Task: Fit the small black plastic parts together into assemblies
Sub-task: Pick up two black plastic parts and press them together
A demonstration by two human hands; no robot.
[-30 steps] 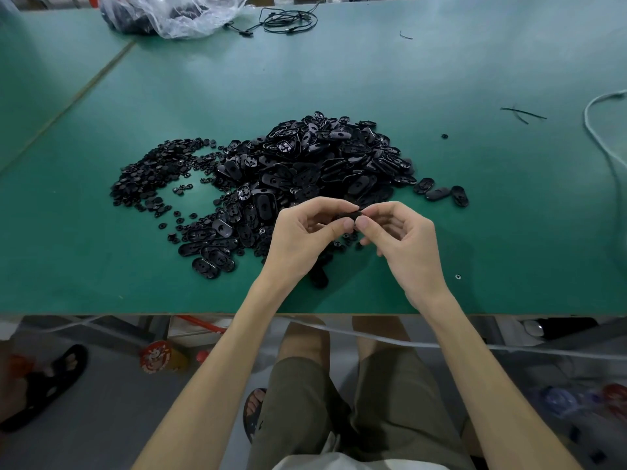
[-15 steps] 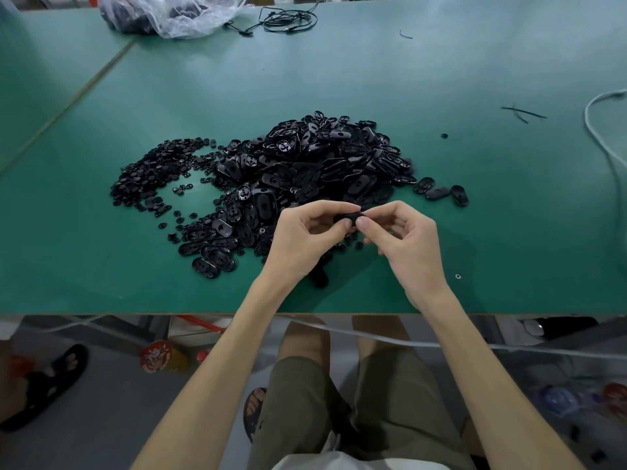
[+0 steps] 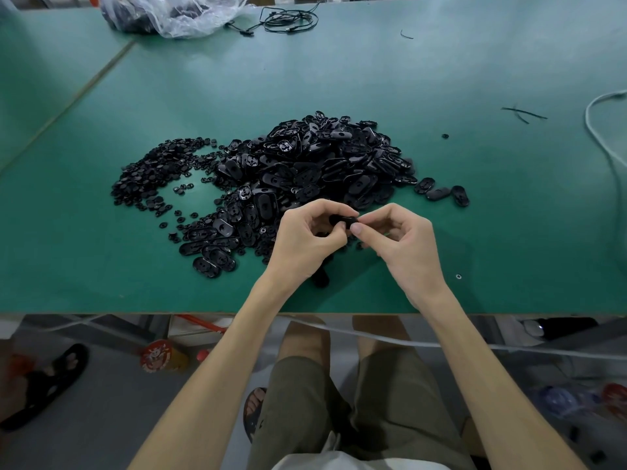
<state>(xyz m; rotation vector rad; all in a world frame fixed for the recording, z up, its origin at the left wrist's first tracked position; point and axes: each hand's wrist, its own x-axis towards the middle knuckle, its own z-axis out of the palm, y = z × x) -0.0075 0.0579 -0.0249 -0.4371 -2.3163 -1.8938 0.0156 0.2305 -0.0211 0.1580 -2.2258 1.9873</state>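
Above the near edge of the green table (image 3: 492,239), left hand (image 3: 305,242) and right hand (image 3: 403,245) meet, both pinching one small black oval plastic part (image 3: 344,221) between thumb and fingertips. Heap of black oval plastic shells (image 3: 322,164) sits just beyond the hands. Small round black pieces (image 3: 152,174) lie scattered left of the heap.

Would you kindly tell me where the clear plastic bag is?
In the head view, the clear plastic bag sits at the far edge of the table, left of the tangled black cable, beyond the parts pile.
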